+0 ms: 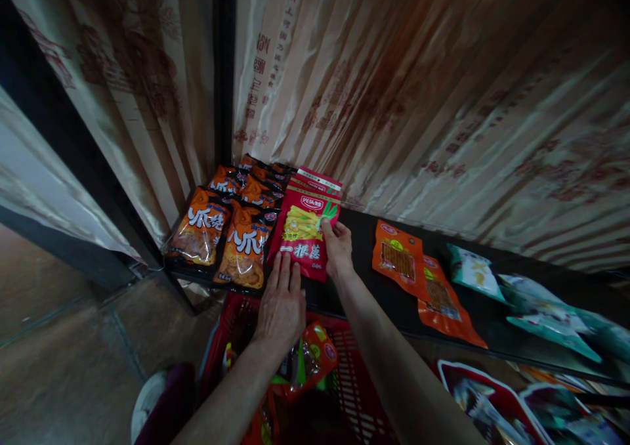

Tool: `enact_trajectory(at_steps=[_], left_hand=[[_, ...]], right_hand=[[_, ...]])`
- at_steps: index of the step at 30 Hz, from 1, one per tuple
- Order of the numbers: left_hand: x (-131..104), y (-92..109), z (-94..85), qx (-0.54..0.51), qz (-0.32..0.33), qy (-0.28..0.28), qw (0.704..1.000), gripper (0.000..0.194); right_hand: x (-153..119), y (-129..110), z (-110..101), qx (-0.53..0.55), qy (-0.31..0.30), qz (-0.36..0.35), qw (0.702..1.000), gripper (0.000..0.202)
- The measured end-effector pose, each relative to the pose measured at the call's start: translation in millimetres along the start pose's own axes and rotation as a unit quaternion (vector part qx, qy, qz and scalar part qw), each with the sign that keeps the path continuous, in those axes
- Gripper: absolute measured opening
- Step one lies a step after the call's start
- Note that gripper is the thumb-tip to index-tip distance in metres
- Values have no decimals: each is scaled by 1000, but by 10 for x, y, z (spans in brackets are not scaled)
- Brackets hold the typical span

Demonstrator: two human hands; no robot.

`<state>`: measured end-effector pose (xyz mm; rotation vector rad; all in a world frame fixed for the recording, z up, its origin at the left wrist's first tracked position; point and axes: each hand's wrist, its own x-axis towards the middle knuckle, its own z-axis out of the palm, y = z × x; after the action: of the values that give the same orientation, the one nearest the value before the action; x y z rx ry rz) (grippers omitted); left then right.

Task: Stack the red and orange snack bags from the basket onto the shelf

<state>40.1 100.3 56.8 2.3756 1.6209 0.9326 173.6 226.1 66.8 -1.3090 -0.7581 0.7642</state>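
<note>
Red packs [304,225] overlap near the shelf's [360,236] left end, right beside the black-orange packs [246,243]. Left hand [283,308] unclenched, fingers flat on the top one's lower part; right hand [339,248] has thumb on its right edge, can't tell if gripping.

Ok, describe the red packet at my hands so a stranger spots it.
Start at the black shelf by the curtain. Near its left end, between black-and-orange bags and orange pouches, your left hand and right hand touch the packet. Unlike those, it's red with a yellow picture, overlapping another red packet behind.
</note>
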Motion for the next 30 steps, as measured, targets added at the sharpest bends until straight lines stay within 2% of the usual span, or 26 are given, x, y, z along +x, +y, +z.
enact_trajectory(at_steps=[4, 9, 13, 21, 30], left_hand=[[-2, -4, 18, 3, 0, -2, 1000, 47], [9, -7, 35, 2, 1, 2, 1000, 47], [17, 2, 15, -5, 0, 5, 1000, 47], [38, -6, -27, -2, -4, 13, 1000, 49], [36, 9, 20, -2, -7, 11, 1000, 50]], right_hand=[[-37, -83, 6, 4, -17, 41, 999, 53], [-71, -208, 28, 31, -68, 92, 993, 38], [-56, -285, 35, 18, -73, 132, 988, 28], [25, -301, 72, 3, -61, 122, 991, 19], [4, -214, 16, 11, -67, 84, 994, 34]])
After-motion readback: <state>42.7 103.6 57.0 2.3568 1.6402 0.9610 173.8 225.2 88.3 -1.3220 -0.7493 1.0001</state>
